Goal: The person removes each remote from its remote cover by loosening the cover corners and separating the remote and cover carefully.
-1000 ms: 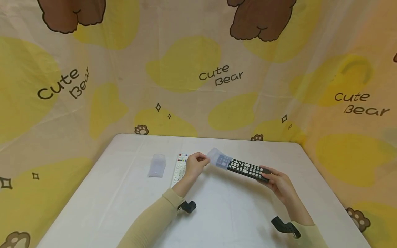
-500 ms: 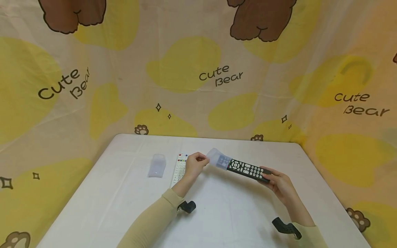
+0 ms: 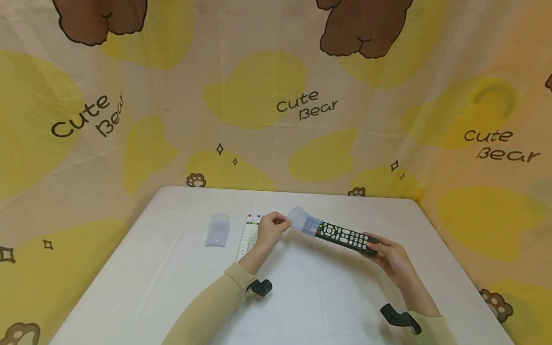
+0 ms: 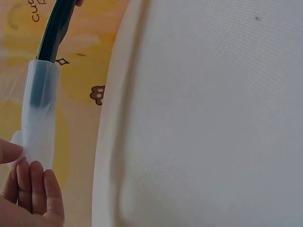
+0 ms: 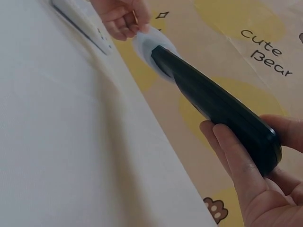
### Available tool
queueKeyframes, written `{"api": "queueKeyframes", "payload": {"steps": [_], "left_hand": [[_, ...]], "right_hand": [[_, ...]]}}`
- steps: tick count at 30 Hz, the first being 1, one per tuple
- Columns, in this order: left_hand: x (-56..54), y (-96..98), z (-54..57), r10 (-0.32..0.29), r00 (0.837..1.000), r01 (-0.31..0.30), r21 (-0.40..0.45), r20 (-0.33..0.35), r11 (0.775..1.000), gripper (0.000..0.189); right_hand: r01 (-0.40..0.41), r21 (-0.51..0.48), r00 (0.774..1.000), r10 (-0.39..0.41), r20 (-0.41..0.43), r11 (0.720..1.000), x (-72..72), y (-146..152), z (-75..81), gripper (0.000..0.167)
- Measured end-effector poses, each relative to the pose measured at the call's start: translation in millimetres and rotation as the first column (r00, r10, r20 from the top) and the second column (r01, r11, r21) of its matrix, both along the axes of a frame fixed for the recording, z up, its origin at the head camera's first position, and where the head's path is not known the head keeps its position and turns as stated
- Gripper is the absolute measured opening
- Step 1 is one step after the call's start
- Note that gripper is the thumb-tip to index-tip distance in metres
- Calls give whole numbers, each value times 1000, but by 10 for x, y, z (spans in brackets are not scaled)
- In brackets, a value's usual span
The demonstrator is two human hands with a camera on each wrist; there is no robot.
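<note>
A black remote control (image 3: 345, 236) with white buttons is held above the table by my right hand (image 3: 388, 256), fingers and thumb around its near end. Its far end sits inside a translucent plastic sleeve (image 3: 304, 221). My left hand (image 3: 272, 231) pinches the sleeve's other end between thumb and fingertips. In the left wrist view the sleeve (image 4: 40, 118) covers only the remote's tip, and its lower part hangs without the remote inside. The right wrist view shows the remote's dark underside (image 5: 222, 104) resting against my fingers.
A white remote control (image 3: 248, 235) lies on the white table (image 3: 181, 287), partly behind my left hand. Left of it lies another translucent plastic sleeve (image 3: 218, 230), flat. A patterned cloth (image 3: 258, 96) hangs behind the table. Black camera mounts (image 3: 260, 287) sit at both wrists.
My right hand and the black remote have shifted slightly to the right, drawing a little of the remote out of the sleeve. The left hand stays put, pinching the sleeve.
</note>
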State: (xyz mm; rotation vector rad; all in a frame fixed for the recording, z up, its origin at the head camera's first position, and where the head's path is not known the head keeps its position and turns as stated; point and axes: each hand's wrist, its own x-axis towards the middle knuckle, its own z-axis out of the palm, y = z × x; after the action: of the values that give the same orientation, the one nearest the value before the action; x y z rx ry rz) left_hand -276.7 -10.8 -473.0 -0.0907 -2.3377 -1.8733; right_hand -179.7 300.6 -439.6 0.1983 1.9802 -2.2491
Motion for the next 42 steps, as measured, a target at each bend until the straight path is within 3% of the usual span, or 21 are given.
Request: {"api": "queueKeyframes", "payload": {"steps": [19, 28, 42], "left_hand": [[-8, -4, 40, -9, 1000, 9, -16, -11, 1000, 8], [-20, 1, 44, -4, 1000, 4, -4, -10, 1000, 7], [-31, -15, 95, 7, 1000, -7, 16, -15, 1000, 9]], "right_hand": [[11, 8, 1000, -11, -8, 1000, -4, 1, 14, 51], [3, -30, 1000, -4, -13, 1000, -2, 15, 3, 37], [9, -25, 1000, -9, -5, 1000, 0, 25, 3, 41]]}}
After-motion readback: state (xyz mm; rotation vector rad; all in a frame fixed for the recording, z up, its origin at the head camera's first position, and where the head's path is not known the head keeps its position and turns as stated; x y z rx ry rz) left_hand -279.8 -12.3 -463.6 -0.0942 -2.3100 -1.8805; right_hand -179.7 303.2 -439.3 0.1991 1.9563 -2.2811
